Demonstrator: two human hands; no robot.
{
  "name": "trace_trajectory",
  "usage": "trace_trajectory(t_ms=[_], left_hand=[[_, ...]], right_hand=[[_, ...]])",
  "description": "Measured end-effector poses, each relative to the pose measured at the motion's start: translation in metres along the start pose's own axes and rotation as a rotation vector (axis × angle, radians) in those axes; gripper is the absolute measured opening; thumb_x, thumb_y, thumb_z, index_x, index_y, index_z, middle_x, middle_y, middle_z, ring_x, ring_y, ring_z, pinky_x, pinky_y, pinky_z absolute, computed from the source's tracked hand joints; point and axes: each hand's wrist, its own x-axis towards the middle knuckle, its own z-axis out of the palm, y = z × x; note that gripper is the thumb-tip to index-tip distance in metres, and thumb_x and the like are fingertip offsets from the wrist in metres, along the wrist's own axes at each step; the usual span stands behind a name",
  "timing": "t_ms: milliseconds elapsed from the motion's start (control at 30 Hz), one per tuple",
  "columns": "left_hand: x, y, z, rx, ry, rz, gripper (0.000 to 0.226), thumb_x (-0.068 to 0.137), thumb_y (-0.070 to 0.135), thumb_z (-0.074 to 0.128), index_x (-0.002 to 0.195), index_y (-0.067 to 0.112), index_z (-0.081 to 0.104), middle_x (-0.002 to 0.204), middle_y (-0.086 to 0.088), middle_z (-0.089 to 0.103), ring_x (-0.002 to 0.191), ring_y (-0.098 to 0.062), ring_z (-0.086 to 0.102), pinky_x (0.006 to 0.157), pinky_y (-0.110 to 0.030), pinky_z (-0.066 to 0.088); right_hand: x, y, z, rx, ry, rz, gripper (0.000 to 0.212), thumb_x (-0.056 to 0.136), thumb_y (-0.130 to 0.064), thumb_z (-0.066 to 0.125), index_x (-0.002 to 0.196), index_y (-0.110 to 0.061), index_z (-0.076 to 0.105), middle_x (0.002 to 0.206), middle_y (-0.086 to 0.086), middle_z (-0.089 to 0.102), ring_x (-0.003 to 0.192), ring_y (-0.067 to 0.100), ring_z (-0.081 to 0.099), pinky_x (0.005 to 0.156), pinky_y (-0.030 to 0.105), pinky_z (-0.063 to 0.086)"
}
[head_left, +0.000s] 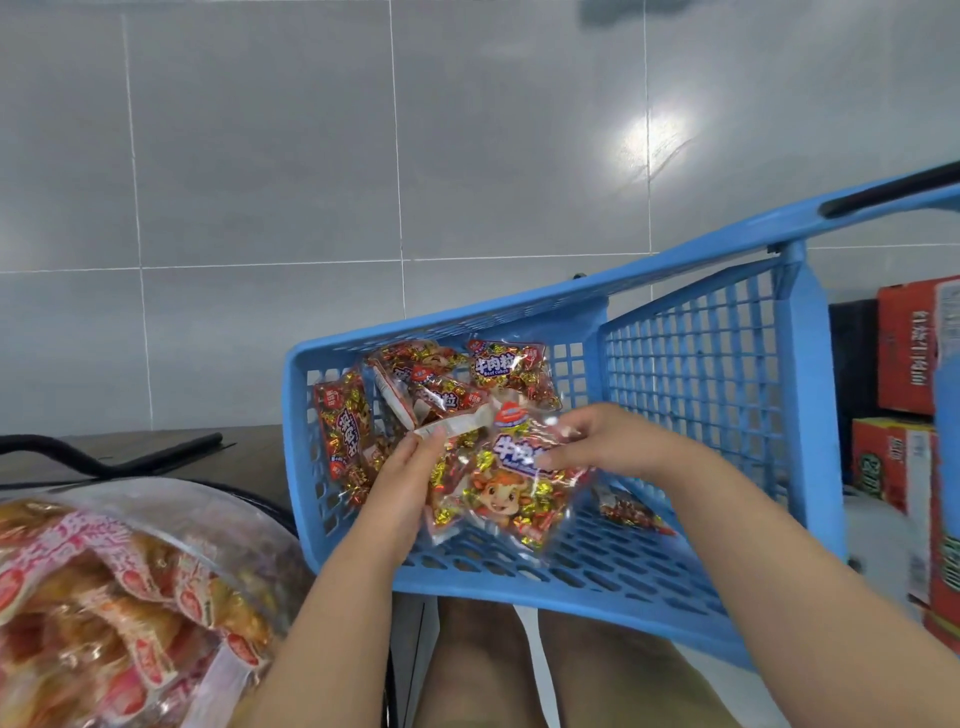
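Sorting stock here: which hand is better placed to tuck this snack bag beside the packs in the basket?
Probably left: the left hand grips the bag at the edge nearest the stacked packs; the right hand pinches the far side.

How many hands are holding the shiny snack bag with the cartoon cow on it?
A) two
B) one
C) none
A: the left hand pinches the top edge of the snack bag and the right hand grips its other side, at the blue basket.
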Motion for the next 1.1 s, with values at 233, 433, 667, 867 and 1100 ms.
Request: trace_trajectory(t_ms=[233,433,667,867,1100], left_hand=[[-0.003,0.003,-0.008,0.234,0.093,0.09,0.084,0.058,0.03,0.091,0.13,0.029,0.049,0.127,0.004,0.061,0.108,-0.013,0.064,0.091,-0.035,0.054],[0.009,-0.019,-0.019,0.151,0.13,0.088,0.046,0.071,0.02,0.083,0.097,0.042,0.053,0.079,0.038,0.065,0.073,0.014,0.064,0.058,-0.011,0.051],[0.002,-0.033,-0.025,-0.002,0.166,0.075,0.05,0.068,0.016,0.085,0.108,0.032,0.06,0.099,0.005,0.075,0.088,-0.017,0.073,0.068,-0.031,0.058],[-0.025,-0.023,-0.026,-0.102,0.194,0.066,0.063,0.063,0.021,0.086,0.118,0.03,0.057,0.107,0.0,0.073,0.096,-0.025,0.071,0.09,-0.049,0.053],[-0.09,-0.012,-0.008,-0.172,0.303,0.182,0.054,0.072,0.008,0.08,0.119,0.022,0.056,0.105,-0.006,0.072,0.089,-0.026,0.072,0.074,-0.039,0.058]], right_hand=[[0.062,-0.011,0.03,0.106,0.135,-0.088,0.028,0.073,-0.044,0.075,0.092,-0.031,0.059,0.095,-0.012,0.068,0.082,0.0,0.064,0.068,0.017,0.05],[0.128,0.025,0.005,0.484,0.558,0.215,0.069,0.079,-0.033,0.074,0.135,-0.013,0.04,0.134,0.008,0.049,0.114,0.024,0.052,0.087,0.027,0.042],[0.152,0.025,0.015,0.453,0.447,0.195,0.08,0.07,-0.032,0.081,0.138,-0.026,0.041,0.135,0.007,0.052,0.118,0.026,0.053,0.096,0.035,0.045],[0.086,0.026,0.012,0.487,0.545,0.115,0.041,0.077,-0.02,0.076,0.115,-0.016,0.062,0.091,-0.003,0.065,0.066,0.001,0.057,0.043,0.009,0.042],[-0.025,0.007,-0.001,0.423,0.464,-0.021,0.024,0.071,-0.027,0.081,0.084,-0.024,0.062,0.081,-0.013,0.066,0.071,-0.002,0.059,0.057,0.014,0.043]])
